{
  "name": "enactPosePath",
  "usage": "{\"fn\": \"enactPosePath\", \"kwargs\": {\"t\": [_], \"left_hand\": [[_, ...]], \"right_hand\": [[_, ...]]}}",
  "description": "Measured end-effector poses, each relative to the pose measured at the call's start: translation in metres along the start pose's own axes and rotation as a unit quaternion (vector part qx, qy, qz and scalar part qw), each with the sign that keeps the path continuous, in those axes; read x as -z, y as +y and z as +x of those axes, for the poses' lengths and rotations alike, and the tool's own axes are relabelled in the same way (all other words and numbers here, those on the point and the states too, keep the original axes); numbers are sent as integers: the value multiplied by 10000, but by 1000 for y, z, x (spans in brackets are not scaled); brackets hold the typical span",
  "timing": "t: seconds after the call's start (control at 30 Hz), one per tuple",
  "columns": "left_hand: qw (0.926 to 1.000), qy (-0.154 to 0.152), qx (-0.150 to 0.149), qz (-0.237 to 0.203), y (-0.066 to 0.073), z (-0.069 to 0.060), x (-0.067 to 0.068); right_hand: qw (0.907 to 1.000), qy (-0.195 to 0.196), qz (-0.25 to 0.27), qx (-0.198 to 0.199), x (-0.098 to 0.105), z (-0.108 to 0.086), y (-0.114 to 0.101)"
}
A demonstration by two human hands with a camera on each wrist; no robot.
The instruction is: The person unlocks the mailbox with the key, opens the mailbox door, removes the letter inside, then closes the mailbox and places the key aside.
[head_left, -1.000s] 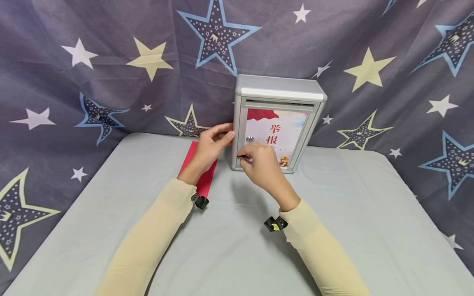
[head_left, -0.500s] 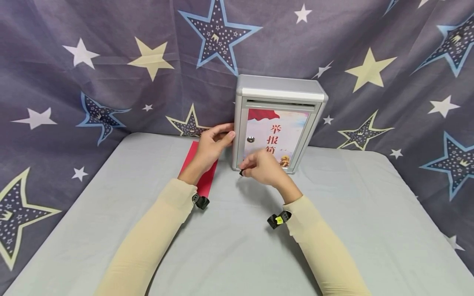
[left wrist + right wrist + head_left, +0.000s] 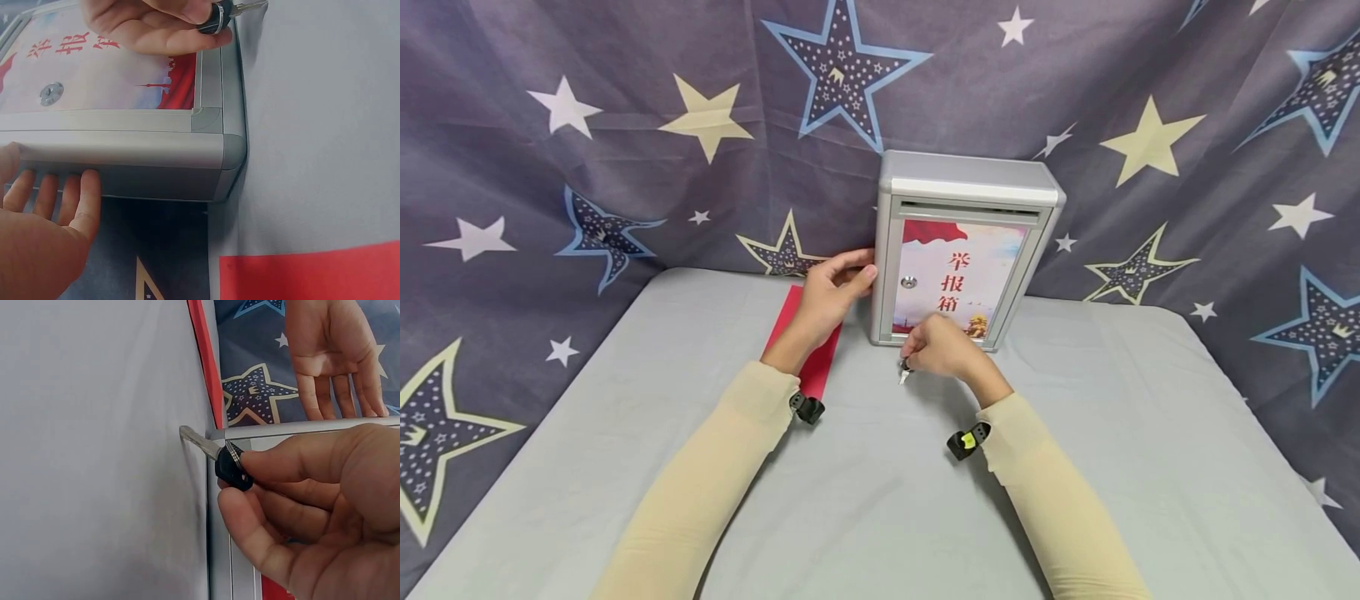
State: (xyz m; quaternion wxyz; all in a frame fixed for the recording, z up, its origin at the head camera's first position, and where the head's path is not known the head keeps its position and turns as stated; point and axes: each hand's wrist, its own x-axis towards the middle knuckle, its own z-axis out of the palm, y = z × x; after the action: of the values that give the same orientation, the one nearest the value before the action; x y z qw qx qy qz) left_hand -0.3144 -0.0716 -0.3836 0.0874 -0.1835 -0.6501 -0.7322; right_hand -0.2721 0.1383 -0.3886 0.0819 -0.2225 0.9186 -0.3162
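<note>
A silver-grey locking letter box [image 3: 966,175] stands upright, with a slot near its top and a door bearing a printed poster with red characters. On the door's left side is a round keyhole lock [image 3: 908,282]. My left hand [image 3: 831,292] touches the box's left side; in the left wrist view its fingers lie fairly straight against that side. Below the door, in front of the box, my right hand [image 3: 942,346] pinches a black-headed key [image 3: 232,467] with a metal ring. The key's blade [image 3: 199,442] points away from the fingers, apart from the lock.
A flat red paper strip [image 3: 818,367] lies under the left forearm on the grey-covered table [image 3: 865,500]. Behind the box hangs a dark star-patterned curtain [image 3: 962,92]. Black camera bands [image 3: 807,408] sit on both wrists.
My right hand has moved down from the lower left of the door with the key, then slightly right. The lock and poster characters are now uncovered. My left hand has stayed in place.
</note>
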Motion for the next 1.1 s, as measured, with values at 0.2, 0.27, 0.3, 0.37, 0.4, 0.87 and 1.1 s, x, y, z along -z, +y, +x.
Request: {"fn": "enactPosePath", "kwargs": {"t": [0.2, 0.27, 0.3, 0.37, 0.4, 0.87, 1.1], "left_hand": [[10000, 22, 15, -7, 0, 0, 0], [10000, 24, 24, -3, 0, 0, 0], [10000, 25, 32, 4, 0, 0, 0], [10000, 25, 44, 16, 0, 0, -1], [10000, 23, 46, 19, 0, 0, -1], [9997, -68, 190, 151, -1, 2, 1], [9914, -106, 153, 1292, 4, -3, 11]], "right_hand": [[9993, -57, -346, -108, -2, 2, 5], [9989, -117, -420, -174, -2, 1, 6], [9988, -151, -421, -207, -2, 1, 6], [9987, -184, -412, -217, -2, 0, 6], [9987, -188, -424, -206, -2, 0, 5], [9982, -209, -530, 184, 13, -4, -1], [9968, 37, -721, 351, 19, -11, -10]]}}
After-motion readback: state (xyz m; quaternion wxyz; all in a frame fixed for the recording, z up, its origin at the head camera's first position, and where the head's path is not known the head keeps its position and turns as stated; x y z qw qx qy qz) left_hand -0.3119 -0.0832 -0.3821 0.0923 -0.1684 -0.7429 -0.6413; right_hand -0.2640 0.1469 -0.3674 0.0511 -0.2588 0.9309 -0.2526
